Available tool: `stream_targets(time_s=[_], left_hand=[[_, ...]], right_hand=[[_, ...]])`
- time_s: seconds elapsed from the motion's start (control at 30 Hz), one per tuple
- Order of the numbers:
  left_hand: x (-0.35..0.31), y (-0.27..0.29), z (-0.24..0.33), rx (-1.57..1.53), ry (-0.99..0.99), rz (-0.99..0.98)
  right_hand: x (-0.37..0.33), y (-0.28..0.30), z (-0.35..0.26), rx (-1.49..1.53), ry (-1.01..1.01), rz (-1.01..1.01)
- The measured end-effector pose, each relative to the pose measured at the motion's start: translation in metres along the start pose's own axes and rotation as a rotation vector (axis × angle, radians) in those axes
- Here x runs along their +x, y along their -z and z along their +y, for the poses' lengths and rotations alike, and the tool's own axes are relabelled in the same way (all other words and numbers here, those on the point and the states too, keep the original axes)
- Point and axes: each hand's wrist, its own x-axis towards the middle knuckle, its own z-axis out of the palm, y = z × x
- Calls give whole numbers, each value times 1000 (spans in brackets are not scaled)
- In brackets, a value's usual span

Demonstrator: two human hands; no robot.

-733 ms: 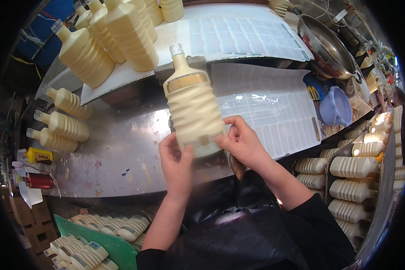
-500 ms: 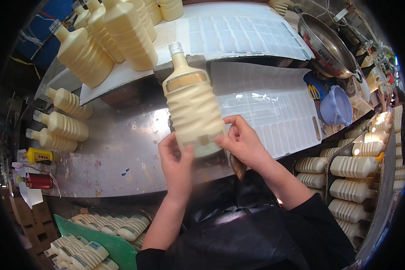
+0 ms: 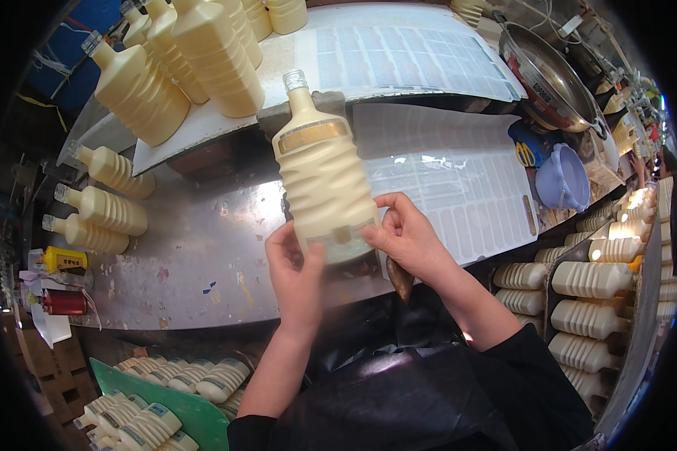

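Note:
A cream ribbed bottle (image 3: 325, 177) with a clear threaded neck leans back, its neck against a grey block (image 3: 329, 104). A gold band label (image 3: 309, 135) runs across its shoulder, and a thin strip label (image 3: 344, 234) crosses its lower front. Around the lower left side my left hand (image 3: 293, 267) is closed, its thumb, slightly blurred, at the strip's left end. At the lower right edge my right hand (image 3: 406, 234) is closed too, thumb on the strip's right end. Beneath the right palm shows a brown pointed piece (image 3: 400, 282), partly hidden.
Printed label sheets (image 3: 459, 180) cover the right of the metal table (image 3: 203, 278). Cream bottles (image 3: 214, 60) stand at the back left; others (image 3: 113, 210) lie at the left edge. A purple bucket (image 3: 562, 177), a large pan (image 3: 553, 75) and bottle racks (image 3: 588, 316) are at right.
Almost nothing differs. The hands and the bottle hold nearly the same place, with only a very slight shift of the right hand.

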Motion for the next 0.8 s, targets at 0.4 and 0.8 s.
stream_targets(time_s=[0.4, 0.8], left_hand=[[2, -9, 7, -3, 21, 41], [2, -8, 4, 31, 9, 46]], right_hand=[[-3, -6, -5, -148, 26, 68], [-2, -4, -3, -101, 11, 51]])
